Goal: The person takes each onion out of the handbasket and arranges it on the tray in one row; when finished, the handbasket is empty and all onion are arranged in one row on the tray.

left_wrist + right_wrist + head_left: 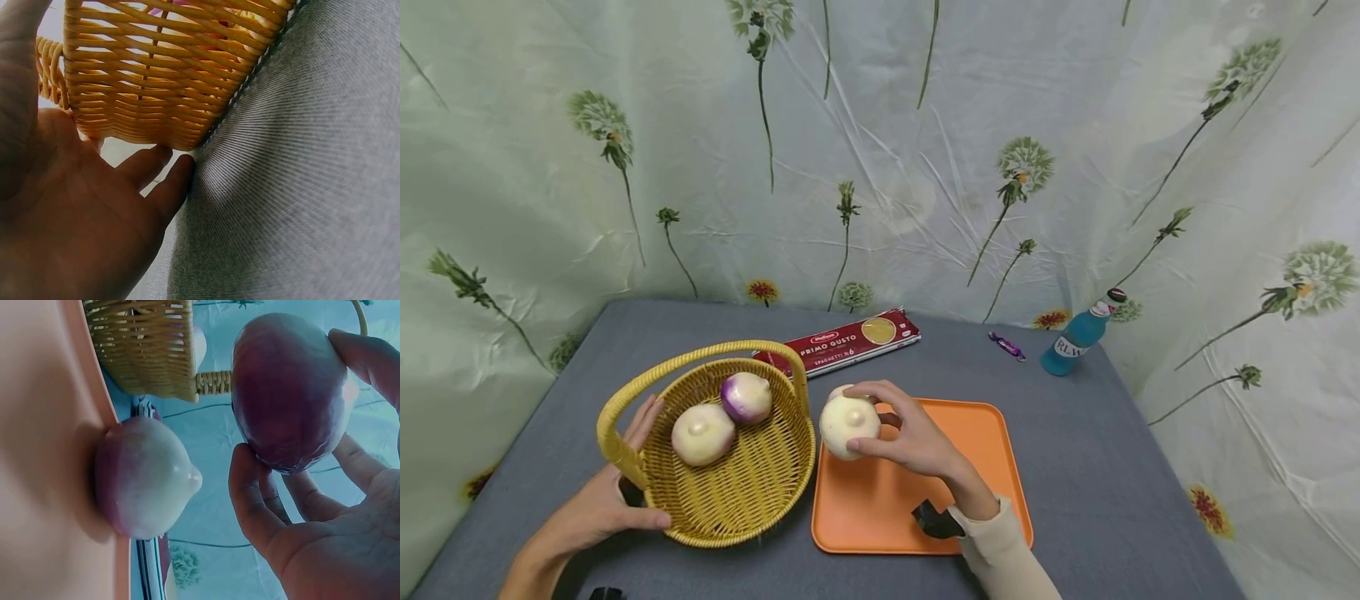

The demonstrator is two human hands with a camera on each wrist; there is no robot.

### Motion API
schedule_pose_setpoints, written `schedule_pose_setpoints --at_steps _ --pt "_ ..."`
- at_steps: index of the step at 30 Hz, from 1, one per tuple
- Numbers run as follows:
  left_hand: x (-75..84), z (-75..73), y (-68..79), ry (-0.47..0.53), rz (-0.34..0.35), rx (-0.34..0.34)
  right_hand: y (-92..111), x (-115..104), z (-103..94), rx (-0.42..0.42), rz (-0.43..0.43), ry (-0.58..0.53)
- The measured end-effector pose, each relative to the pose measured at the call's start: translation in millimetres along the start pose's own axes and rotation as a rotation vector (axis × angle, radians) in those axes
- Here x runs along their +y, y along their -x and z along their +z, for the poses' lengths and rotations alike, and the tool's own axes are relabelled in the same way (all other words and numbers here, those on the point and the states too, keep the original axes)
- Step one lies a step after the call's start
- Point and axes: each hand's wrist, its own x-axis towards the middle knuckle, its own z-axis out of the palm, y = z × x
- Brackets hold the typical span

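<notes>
My right hand (906, 433) pinches a purple-and-white turnip (850, 427) between thumb and fingers, raised above the left part of an orange tray (917, 525). In the right wrist view a second turnip (147, 478) sits on the tray, apart from the held one; from the head it is mostly hidden behind it. My left hand (598, 508) rests against the left side of a yellow wicker basket (752, 492), fingers (172, 187) extended along its outer wall. Two turnips lie inside the basket, one whitish (702, 435) and one with a purple side (747, 397).
A red spaghetti pack (850, 342) lies behind the basket and tray. Further right are a purple-wrapped candy (1007, 346) and a blue bottle (1078, 337) near the table's back right corner. The basket's handle (700, 357) arches up over its far side.
</notes>
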Motion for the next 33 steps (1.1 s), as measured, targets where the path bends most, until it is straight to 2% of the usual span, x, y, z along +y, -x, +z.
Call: schedule_pose_setpoints --at_steps 12,27,33 --pt "0.7 0.0 1.1 -0.006 0.021 0.001 3.0 2.9 -15.3 0.073 0.021 0.029" --pt "-0.8 -0.3 1.1 0.013 -0.016 0.003 5.8 10.5 -36.8 0.133 0.033 0.071" --pt "-1.1 -0.9 0.4 0.011 -0.024 0.000 7.5 15.4 -42.0 0.157 0.069 0.098"
